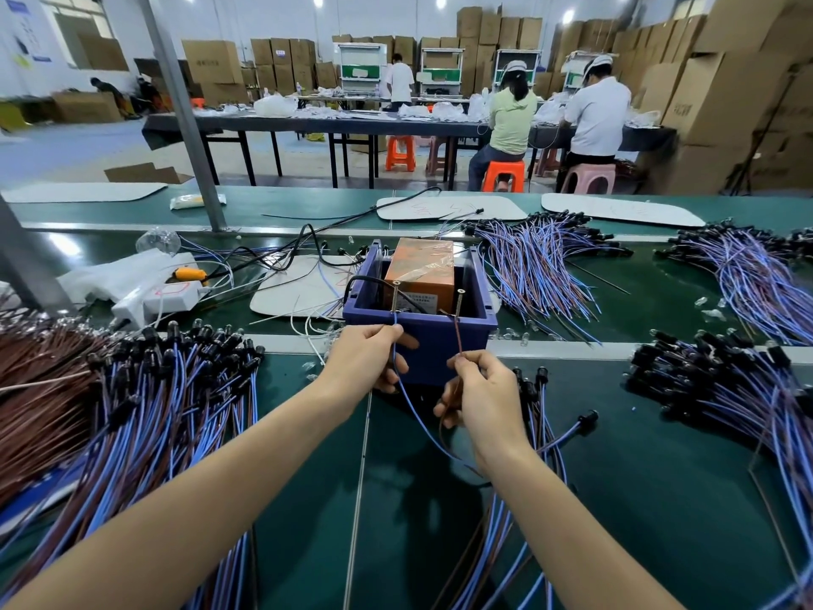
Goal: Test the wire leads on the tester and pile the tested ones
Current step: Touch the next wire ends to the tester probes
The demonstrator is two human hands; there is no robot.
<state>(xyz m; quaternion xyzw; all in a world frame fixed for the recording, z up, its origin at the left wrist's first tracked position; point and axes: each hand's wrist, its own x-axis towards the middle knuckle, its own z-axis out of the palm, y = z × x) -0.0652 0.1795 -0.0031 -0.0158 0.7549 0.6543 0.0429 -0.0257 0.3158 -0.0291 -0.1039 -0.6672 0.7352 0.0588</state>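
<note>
The tester is an orange box (421, 270) set in a blue bin (440, 341), with two upright screws at the bin's near rim. My left hand (367, 356) pinches the blue wire (411, 405) of a lead, its tip up by the left screw (395, 297). My right hand (481, 396) pinches the brown wire (457, 336), whose tip reaches toward the right screw (459, 303). Both wires loop down under my right wrist. Large piles of blue and brown leads with black caps lie at the left (167, 389) and at the right (730, 389).
More lead piles lie beyond the bin at the right (541, 266) and far right (756, 275). White cards, a white power strip (162, 297) and black cables sit left of the bin on the green conveyor belt (616, 499). A grey post (184, 125) rises at the back left. People work at a far table.
</note>
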